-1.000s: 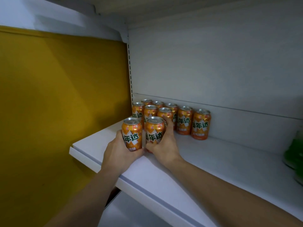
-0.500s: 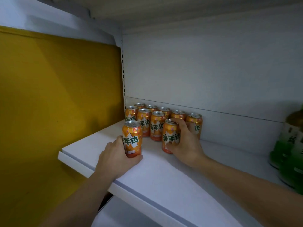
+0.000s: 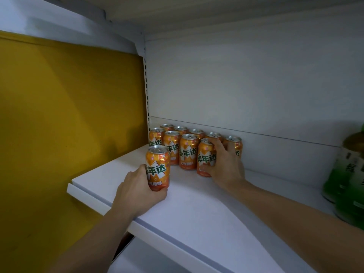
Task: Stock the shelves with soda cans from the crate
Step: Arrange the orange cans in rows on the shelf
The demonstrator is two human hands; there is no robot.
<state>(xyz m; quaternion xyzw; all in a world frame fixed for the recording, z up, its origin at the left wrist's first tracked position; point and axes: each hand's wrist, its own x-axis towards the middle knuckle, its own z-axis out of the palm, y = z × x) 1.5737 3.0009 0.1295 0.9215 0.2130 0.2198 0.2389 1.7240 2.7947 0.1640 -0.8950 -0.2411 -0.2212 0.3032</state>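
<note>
Left grip: the left hand [image 3: 136, 192] was wrapped round the lower body of a front orange aluminium soda can [image 3: 157, 168], thumb on its near side.
Right grip: the right hand [image 3: 226, 164] was clasped round a second orange soda can [image 3: 205, 157], fingers over its rim.
Can positions: both stood upright on the white flat shelf board [image 3: 197, 209]. The second touched the right end of the block of matching orange cans [image 3: 188, 152]. The front one stood alone, just ahead of the block's left end.
Deciding relation: the block lay behind and slightly right of the left hand's can. With its long axis vertical, a straight push backward looked enough.
Risk: knocking the neighbouring cans.
Crate: not visible.
Right edge: green plastic bottles [image 3: 348, 174], well apart.
</note>
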